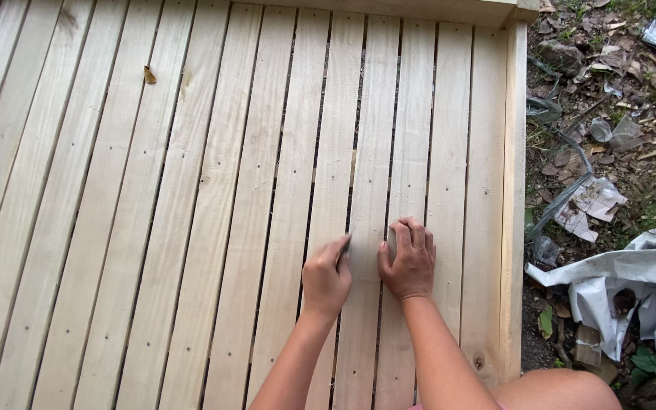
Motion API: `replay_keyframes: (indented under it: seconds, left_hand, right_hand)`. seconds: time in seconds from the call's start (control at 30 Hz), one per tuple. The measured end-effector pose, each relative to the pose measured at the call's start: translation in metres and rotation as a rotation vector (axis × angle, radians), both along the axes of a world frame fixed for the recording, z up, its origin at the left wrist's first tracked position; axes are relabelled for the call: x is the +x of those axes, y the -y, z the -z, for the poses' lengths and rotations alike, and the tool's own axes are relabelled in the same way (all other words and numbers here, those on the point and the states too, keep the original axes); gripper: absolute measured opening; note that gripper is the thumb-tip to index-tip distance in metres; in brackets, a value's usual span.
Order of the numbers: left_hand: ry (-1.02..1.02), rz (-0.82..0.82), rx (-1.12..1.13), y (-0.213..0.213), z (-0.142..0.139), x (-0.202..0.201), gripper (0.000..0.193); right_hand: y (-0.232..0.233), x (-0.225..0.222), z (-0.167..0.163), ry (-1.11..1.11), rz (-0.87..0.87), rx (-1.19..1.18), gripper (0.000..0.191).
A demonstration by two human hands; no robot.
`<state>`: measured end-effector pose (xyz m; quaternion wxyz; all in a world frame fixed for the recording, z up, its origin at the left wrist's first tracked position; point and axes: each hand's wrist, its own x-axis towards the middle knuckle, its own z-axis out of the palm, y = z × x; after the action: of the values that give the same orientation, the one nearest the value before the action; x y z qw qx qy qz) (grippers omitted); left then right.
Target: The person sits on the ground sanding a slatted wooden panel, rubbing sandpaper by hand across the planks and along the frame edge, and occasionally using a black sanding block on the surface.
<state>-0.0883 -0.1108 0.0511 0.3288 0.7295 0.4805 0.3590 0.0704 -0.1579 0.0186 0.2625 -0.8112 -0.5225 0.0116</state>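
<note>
Left hand [326, 278] pinched a small dark object, unidentifiable, at a slat gap. Right hand [408, 259] lay curled, empty, bracing on pale wooden slatted deck [191, 228].

Two hands [326, 277] [409, 260], one slatted wooden deck [191, 228], one white sack [624, 288], one dry leaf [149, 74].

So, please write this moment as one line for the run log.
left hand: pinches small dark item, on slat | right hand: flat on wooden slats | beside: white sack
</note>
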Motion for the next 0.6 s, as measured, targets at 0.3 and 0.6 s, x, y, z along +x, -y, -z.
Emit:
replay_keyframes:
  seconds: [0.3, 0.6]
  left_hand:
    - [0.3, -0.099, 0.126, -0.073, -0.044, 0.091, 0.023]
    - [-0.292, -0.033, 0.212, -0.107, 0.018, 0.021, 0.016]
  right_hand:
    - [-0.001, 0.0, -0.001, -0.027, -0.01, 0.041, 0.034]
    - [-0.002, -0.005, -0.003, -0.053, 0.003, 0.062, 0.034]
